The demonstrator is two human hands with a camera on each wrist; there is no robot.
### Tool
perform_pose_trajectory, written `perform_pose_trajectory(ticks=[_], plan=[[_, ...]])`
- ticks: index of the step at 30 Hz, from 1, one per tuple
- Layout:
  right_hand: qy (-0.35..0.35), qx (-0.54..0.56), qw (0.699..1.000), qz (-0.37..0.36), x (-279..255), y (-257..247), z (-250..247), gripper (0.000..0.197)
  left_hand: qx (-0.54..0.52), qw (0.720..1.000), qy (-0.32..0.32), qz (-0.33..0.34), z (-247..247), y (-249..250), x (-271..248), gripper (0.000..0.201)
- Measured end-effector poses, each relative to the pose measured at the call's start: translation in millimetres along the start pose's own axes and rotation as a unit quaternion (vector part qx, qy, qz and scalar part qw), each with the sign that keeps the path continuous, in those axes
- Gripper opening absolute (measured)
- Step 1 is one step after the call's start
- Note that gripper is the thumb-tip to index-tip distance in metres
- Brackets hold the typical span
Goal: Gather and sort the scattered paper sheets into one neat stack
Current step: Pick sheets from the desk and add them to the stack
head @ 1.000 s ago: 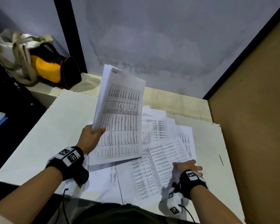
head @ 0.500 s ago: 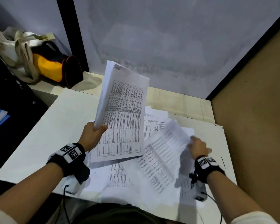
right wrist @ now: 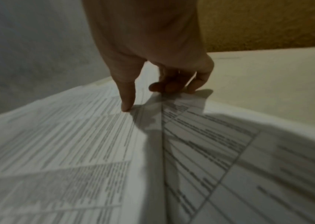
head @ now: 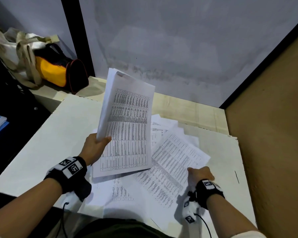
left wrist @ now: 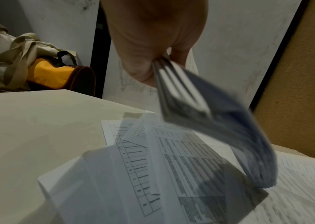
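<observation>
Now my left hand (head: 93,148) grips a gathered stack of printed sheets (head: 127,127) by its lower left edge, holding it raised and tilted above the white table (head: 55,134). My right hand (head: 200,173) pinches the near right edge of a loose sheet (head: 172,167), thumb on top and fingers curled under it, lifting it off the scattered papers (head: 120,191) that lie overlapping on the table in front of me. My hands are well apart. A yellow and black bag (head: 58,71) sits at the far left corner.

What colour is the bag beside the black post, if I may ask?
Yellow and black bag, clearest in the head view.
</observation>
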State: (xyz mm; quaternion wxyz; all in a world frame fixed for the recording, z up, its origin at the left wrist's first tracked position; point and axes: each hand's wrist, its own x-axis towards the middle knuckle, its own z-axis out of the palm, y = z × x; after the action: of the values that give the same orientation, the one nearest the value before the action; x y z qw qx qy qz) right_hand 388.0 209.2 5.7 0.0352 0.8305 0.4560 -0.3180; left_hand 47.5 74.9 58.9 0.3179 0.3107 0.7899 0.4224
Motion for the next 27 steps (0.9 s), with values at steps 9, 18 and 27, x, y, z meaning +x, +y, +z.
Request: perform_pose_trajectory(ticks=[9,18,27], plan=[[-0.053,0.027,0.998,-0.03,-14,-15,7,0.059,0.01,1.0,-0.002,0.004,2,-2,-2,0.036],[-0.025,0.04,0.999,0.014,-26,-19,29,0.113,-0.011,1.0,-0.005,0.012,2,-3,-7,0.037],[-0.003,0.041,0.998,0.039,-37,-8,22,0.101,-0.014,1.0,-0.006,0.017,-1,-8,-10,0.037]])
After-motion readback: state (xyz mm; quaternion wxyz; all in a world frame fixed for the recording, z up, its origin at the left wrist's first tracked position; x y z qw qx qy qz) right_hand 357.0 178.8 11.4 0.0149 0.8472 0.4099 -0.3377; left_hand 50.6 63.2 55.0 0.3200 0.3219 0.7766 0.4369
